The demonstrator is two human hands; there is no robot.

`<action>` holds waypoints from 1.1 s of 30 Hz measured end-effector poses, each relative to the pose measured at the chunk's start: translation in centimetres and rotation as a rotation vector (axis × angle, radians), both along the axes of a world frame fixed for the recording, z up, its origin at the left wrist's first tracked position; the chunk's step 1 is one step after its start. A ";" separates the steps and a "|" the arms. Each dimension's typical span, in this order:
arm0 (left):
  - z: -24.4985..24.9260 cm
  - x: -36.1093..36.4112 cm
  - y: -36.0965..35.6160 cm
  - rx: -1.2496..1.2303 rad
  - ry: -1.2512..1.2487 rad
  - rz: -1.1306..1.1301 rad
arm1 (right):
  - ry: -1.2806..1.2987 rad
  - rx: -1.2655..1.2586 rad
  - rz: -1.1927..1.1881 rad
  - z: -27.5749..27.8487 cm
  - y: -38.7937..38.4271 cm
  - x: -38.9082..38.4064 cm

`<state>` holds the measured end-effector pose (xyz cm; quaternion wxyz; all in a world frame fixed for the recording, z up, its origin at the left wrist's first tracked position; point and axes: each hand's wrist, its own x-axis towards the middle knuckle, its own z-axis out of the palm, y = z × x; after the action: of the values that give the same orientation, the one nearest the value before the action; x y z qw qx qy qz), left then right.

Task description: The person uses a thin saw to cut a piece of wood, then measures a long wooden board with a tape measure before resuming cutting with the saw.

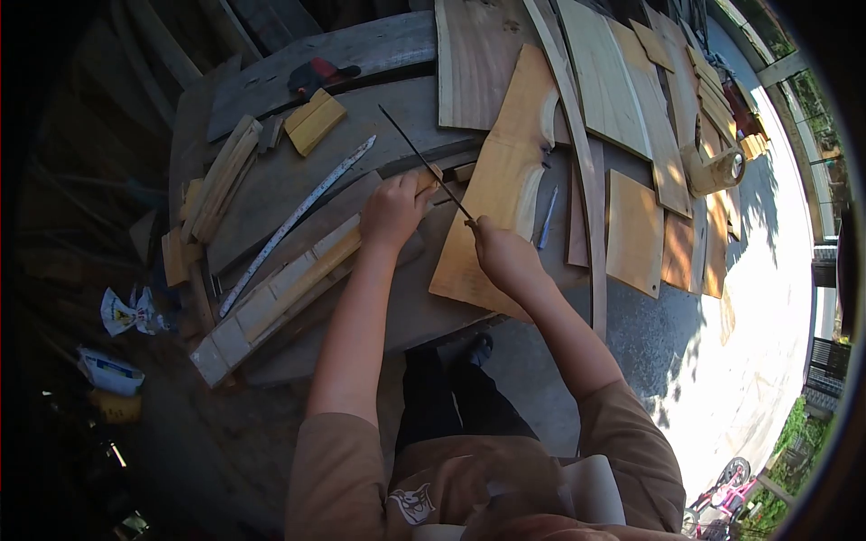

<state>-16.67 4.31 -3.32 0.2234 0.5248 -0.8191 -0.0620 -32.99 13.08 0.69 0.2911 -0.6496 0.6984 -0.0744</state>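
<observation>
My right hand point(505, 257) is closed around the near end of a long, thin, dark file-like rod point(410, 142). The rod slants up and to the left over the bench. My left hand point(392, 212) is closed on a small light-brown wooden piece point(431, 177), much of it hidden by the fingers, and the rod crosses right beside it. Below the left wrist lies a long wooden block with pale segments point(280, 302). Under the right hand is a light board with a wavy edge point(492, 198), with a blue-and-white pen-like tool point(548, 216) near that edge.
A curved, speckled pale strip point(298, 221) lies left of my hands. Farther back are a yellow wood block point(315, 122) and a dark cap with red point(322, 76). Several boards point(600, 81) cover the right side, near a roll of tape point(717, 169). Wood sticks point(225, 180) lie left.
</observation>
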 end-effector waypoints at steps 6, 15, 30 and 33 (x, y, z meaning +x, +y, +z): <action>0.3 0.0 0.0 0.063 0.033 0.028 | 0.046 0.184 -0.062 1.9 7.6 -3.0; 0.5 0.0 0.1 0.046 0.036 0.017 | -0.017 0.049 -0.004 1.7 -1.3 0.1; -0.2 0.1 0.0 0.026 0.047 0.006 | 0.039 0.114 -0.114 1.3 7.1 -2.4; 0.3 0.0 0.0 0.009 0.028 0.013 | 0.007 0.053 -0.053 0.5 2.0 -0.9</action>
<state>-16.62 4.34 -3.01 0.2329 0.5302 -0.8121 -0.0713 -33.86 15.07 1.18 0.3036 -0.6232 0.7181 -0.0614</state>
